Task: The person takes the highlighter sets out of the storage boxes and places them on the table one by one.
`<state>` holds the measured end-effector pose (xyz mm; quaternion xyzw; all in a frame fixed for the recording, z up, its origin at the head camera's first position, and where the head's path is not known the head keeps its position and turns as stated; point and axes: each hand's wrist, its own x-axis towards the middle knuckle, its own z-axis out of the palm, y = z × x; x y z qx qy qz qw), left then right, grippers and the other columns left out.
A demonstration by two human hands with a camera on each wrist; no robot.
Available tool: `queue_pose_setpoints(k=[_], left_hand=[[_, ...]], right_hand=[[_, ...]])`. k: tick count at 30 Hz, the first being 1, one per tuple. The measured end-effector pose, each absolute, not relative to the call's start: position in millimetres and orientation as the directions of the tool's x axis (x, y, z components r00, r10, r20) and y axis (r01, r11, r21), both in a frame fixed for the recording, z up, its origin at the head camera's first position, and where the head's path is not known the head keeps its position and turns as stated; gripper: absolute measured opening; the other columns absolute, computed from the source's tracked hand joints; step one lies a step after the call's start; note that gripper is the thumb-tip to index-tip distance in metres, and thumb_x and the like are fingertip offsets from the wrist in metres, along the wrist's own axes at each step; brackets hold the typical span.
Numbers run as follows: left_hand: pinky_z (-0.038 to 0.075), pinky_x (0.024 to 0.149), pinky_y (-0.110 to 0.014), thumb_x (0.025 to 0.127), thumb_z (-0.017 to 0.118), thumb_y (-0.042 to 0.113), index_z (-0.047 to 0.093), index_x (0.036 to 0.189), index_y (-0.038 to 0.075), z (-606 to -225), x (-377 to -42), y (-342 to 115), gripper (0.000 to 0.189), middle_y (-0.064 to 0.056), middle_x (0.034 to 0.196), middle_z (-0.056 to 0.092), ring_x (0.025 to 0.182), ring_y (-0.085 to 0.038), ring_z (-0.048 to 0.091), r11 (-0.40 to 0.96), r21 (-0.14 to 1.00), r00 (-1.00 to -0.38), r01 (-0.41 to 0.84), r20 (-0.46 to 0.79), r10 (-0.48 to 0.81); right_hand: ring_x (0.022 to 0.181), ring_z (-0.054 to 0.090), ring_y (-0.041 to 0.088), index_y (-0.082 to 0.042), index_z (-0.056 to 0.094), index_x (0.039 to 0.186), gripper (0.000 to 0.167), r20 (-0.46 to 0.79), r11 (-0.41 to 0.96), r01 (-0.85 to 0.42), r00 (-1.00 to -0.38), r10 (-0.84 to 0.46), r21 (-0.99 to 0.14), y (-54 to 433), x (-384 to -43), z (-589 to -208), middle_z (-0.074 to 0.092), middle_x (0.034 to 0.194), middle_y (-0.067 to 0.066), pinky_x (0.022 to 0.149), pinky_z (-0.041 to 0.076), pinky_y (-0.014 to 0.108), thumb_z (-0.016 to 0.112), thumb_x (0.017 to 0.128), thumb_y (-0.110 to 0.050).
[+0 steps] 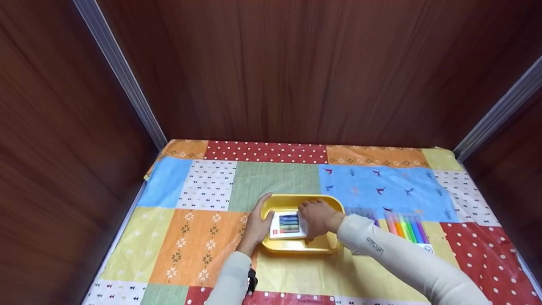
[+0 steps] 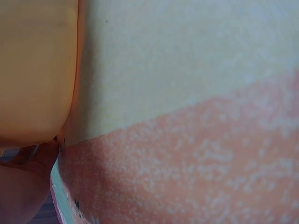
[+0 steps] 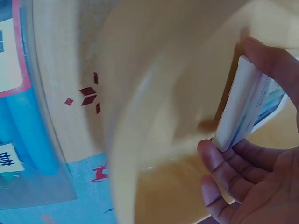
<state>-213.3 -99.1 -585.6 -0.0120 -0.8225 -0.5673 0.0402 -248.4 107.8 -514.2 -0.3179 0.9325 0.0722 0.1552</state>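
A yellow plastic basin (image 1: 296, 250) stands on the patchwork tablecloth. Inside it lies a white box of crayons (image 1: 288, 224), its face showing a row of coloured sticks. My left hand (image 1: 257, 224) grips the basin's left side, thumb over the rim and fingers outside. Reaching in from the right, my right hand (image 1: 318, 218) holds the crayon box by its right end. The right wrist view shows the thumb on one edge of the box (image 3: 247, 105) and fingertips on the opposite edge. In the left wrist view, only part of the left hand (image 2: 23, 186) shows below the basin wall (image 2: 37, 70).
Right of the basin lies a clear pack of coloured markers (image 1: 405, 228). Another clear pack (image 1: 366, 214) lies beside it, partly hidden by the right sleeve (image 1: 381, 245). Brown wood-look panels (image 1: 271, 76) enclose the table at the back and both sides.
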Motion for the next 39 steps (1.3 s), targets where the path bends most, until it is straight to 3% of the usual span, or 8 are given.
queue_pose_setpoints(k=[10,14,29,39], left_hand=[[0.032,0.119,-0.061,0.101,0.058,0.013,0.044,0.151,0.028,-585,-213,-98,0.054,-0.006,0.160,0.043,0.148,-0.039,0.038,0.346,0.937,-0.997,0.045,0.062,-0.038],[0.032,0.120,-0.060,0.101,0.058,0.014,0.043,0.152,0.027,-585,-214,-97,0.055,-0.006,0.160,0.042,0.148,-0.038,0.039,0.354,0.934,-0.998,0.044,0.057,-0.028],[0.036,0.118,-0.058,0.101,0.058,0.014,0.043,0.152,0.028,-584,-215,-96,0.055,-0.005,0.160,0.043,0.146,-0.036,0.041,0.362,0.932,-0.999,0.019,0.035,-0.038],[0.037,0.117,-0.059,0.102,0.058,0.015,0.043,0.152,0.027,-583,-212,-97,0.054,-0.007,0.159,0.044,0.144,-0.039,0.044,0.377,0.926,-0.998,0.025,0.042,-0.038]], right_hand=[[0.110,0.064,0.026,-0.008,0.065,0.124,0.076,-0.250,0.804,-0.583,-0.766,-0.592,-0.117,132,-255,-503,0.066,0.123,0.010,0.112,0.040,0.061,0.095,0.060,-0.037],[0.107,0.064,0.029,-0.008,0.066,0.124,0.076,-0.217,0.821,-0.553,-0.792,-0.571,-0.143,141,-254,-497,0.065,0.125,0.013,0.113,0.037,0.065,0.095,0.061,-0.038],[0.137,0.052,0.037,-0.004,0.061,0.133,0.084,-0.138,0.842,-0.489,-0.840,-0.525,-0.227,166,-242,-485,0.060,0.142,0.018,0.118,0.029,0.067,0.091,0.066,-0.044],[0.135,0.053,0.038,-0.004,0.059,0.136,0.088,-0.007,0.844,-0.456,-0.879,-0.478,-0.282,179,-228,-485,0.059,0.141,0.019,0.117,0.032,0.066,0.089,0.066,-0.048]])
